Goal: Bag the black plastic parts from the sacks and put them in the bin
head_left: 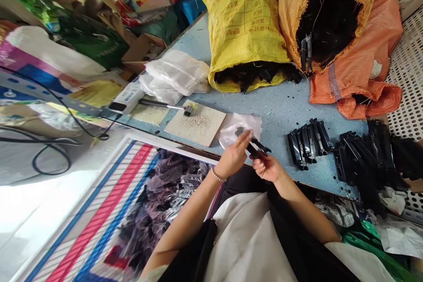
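Slippage is the risk I'd flag first: the black part (254,150) is held up around the near edge of the table (279,108), and a loose pinch could let it fall on the near side. The right hand (270,170) is closed on its near end; the left hand (233,157) lies over the far end, but whether it pinches or merely steadies I cannot tell. A careless swing of the right hand could upset the row (309,142) beside it — or push the pile (358,154) farther right over the edge. The loose bag (253,122) by the left hand could snag on the part. Harder for me: the hands cover much of the part, its far tip is blurred, and I can't say if it is one piece or two. Shadow hides most of what the open orange sack (288,4) holds.
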The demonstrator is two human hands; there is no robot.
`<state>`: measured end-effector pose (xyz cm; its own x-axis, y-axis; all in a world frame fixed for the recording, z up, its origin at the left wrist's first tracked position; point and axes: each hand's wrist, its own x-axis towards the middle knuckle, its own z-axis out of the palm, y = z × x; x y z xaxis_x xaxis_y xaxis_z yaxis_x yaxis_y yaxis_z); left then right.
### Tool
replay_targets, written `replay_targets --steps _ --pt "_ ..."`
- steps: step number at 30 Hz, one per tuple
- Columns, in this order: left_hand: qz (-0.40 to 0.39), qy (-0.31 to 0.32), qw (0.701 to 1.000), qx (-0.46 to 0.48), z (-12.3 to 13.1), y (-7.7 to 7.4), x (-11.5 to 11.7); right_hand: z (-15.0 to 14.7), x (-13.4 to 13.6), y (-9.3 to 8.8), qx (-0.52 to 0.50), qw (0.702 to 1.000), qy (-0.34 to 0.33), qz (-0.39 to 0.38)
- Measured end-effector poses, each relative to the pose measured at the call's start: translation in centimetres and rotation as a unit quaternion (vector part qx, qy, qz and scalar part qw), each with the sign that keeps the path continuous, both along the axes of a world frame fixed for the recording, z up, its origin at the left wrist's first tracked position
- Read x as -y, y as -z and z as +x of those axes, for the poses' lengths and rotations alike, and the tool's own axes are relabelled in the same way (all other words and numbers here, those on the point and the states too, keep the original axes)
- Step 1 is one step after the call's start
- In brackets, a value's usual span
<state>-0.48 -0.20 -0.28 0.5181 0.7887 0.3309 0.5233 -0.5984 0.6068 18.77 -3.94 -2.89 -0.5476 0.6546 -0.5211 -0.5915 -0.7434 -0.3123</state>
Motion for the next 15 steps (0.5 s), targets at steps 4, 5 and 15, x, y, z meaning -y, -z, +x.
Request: replay_targets --steps 4,5,15 --pt "-0.04 0.09 0.995 0.009 1.5 -2.3 2.8 -1.1 0.3 -1.6 0.233 0.962 0.04 0.135" --pt "-0.053 0.088 0.995 0.015 1.5 -3.2 3.2 -1.3 0.8 -2.4 0.29 0.939 0.033 0.184" --pt "-0.297 -0.08 0.945 -0.112 -17.6 -6.2 8.0 9.7 1.7 -6.9 0.74 0.559 -0.005 0.374"
